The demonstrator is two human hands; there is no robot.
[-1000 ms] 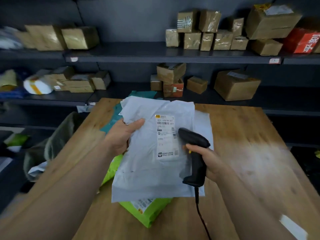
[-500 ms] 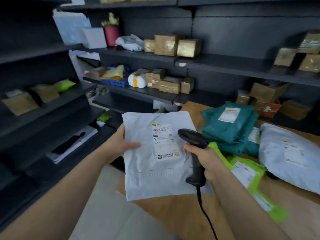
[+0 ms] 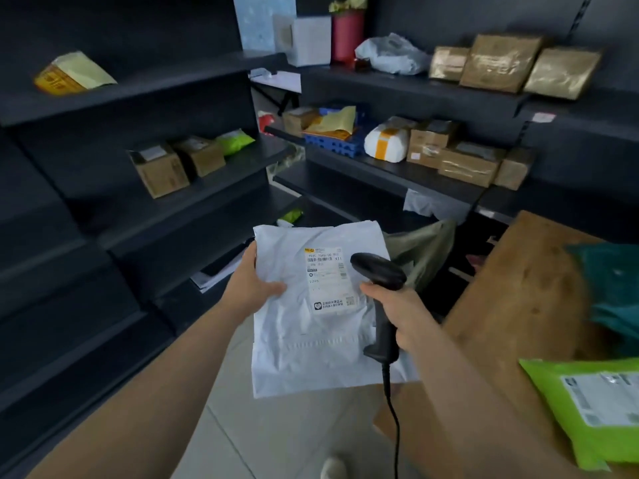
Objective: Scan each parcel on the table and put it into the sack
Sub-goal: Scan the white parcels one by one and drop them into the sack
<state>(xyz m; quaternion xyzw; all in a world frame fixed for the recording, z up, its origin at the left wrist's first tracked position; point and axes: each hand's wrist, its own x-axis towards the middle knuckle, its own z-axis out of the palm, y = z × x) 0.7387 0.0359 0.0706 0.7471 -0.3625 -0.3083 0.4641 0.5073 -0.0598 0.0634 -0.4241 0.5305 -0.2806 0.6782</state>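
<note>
One white parcel (image 3: 311, 340) is up in the air beside the counter (image 3: 518, 305), left hand (image 3: 256, 288) fingers (image 3: 273, 288) pinching its edge, right hand (image 3: 401, 312) fingers curled round the scanner (image 3: 378, 271) by the label (image 3: 326, 278), so I'd say scanning, then drop it into the sack (image 3: 425, 250) behind.

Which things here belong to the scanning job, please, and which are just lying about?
Job: white parcel in left hand; scanner in right hand; olive sack; green parcel and teal parcel on table.
Lying about: shelf boxes; red pot; blue crate; yellow envelope.
</note>
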